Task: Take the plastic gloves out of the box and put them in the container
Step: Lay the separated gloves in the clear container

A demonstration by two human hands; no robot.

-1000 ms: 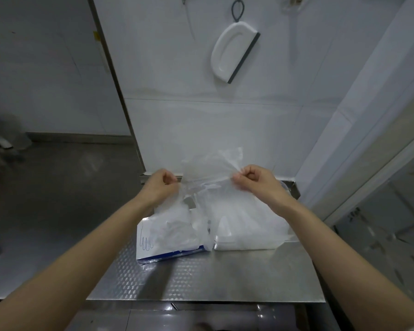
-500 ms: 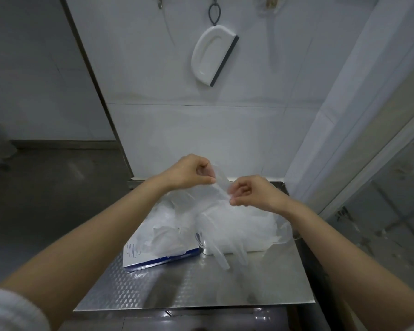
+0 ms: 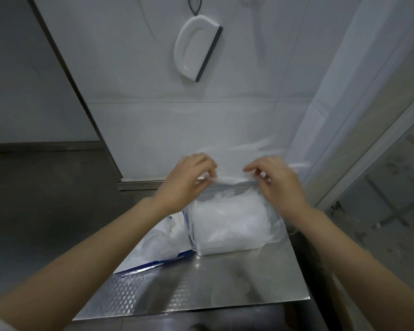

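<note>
A clear plastic container (image 3: 227, 249) stands on the steel table, stuffed with crumpled plastic gloves (image 3: 227, 218). To its left lies the white and blue glove box (image 3: 153, 258), opened, with more gloves showing inside. My left hand (image 3: 189, 177) and my right hand (image 3: 275, 180) hover above the container's far edge. Each pinches one end of a thin transparent glove (image 3: 246, 154), which is stretched between them and flutters up against the wall, blurred.
The small steel table (image 3: 201, 285) has an embossed top and sits against a white tiled wall. A white squeegee (image 3: 196, 47) hangs on the wall above. A glass panel (image 3: 387, 204) stands at the right, and dark floor lies at the left.
Both hands rose and spread apart, lifting a glove off the pile and stretching it flat between them. The loose gloves that hung over the container's front now lie inside it.
</note>
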